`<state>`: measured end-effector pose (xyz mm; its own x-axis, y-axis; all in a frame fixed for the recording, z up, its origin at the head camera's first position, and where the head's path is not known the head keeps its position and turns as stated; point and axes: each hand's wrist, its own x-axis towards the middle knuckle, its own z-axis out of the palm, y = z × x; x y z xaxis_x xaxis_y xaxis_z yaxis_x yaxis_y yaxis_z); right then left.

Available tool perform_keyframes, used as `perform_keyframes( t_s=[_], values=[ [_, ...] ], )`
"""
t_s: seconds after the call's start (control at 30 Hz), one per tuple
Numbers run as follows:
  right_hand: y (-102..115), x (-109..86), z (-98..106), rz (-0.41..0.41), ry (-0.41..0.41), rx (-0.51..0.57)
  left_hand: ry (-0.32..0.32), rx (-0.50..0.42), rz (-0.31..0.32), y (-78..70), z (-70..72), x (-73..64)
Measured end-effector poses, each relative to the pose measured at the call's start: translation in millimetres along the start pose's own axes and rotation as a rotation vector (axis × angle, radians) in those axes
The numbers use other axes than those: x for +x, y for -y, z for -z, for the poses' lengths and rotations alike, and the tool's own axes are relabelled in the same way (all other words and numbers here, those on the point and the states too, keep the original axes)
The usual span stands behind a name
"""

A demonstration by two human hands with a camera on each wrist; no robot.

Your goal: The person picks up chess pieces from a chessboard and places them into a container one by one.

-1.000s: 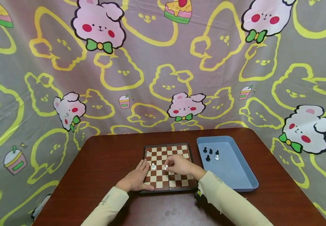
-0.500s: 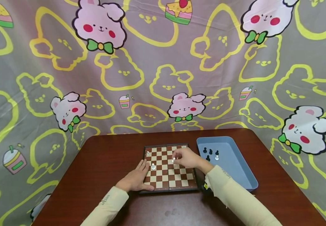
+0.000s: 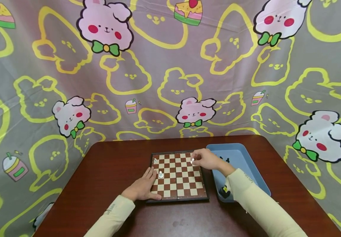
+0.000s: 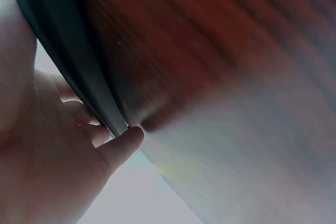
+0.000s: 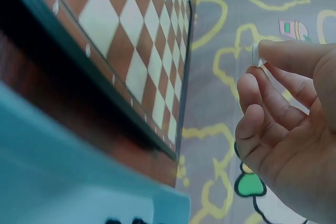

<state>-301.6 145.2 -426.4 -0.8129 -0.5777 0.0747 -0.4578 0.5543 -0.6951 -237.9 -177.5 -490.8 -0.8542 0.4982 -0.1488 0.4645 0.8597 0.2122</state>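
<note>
Pinching a small white chess piece (image 3: 192, 161) between thumb and fingertip, the right hand (image 3: 208, 159) is at the far right of the chessboard (image 3: 185, 179), its remaining fingers loosely curled. Piece glossy-pale, mostly covered (right wrist view gives only a thin white sliver); cannot tell whether it touches the board. Board: brown and cream squares, dark rim, centre seam. Left hand (image 3: 143, 186) lies with straight fingers across the left border, grasping nothing. White pawn (image 3: 160, 174) upright beside those fingers, round-headed, broad-based. Blue tray (image 3: 241, 153) right of board.
</note>
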Motion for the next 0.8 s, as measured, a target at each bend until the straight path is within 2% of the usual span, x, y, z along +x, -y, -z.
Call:
perform_keyframes(
  t_s=[0.27,0.5,0.8],
  values=[
    [-16,-7.4,21,-0.052,-0.065,-0.053,-0.007,0.0,-0.006,0.6,0.9,1.2],
    [-31,-14.8,36,-0.071,-0.103,-0.056,-0.003,0.004,0.002,-0.1,1.4,0.7],
    [-45,-27.1,50,-0.124,-0.104,-0.028,-0.007,0.008,0.003,-2.3,2.1,-1.2]
  ],
)
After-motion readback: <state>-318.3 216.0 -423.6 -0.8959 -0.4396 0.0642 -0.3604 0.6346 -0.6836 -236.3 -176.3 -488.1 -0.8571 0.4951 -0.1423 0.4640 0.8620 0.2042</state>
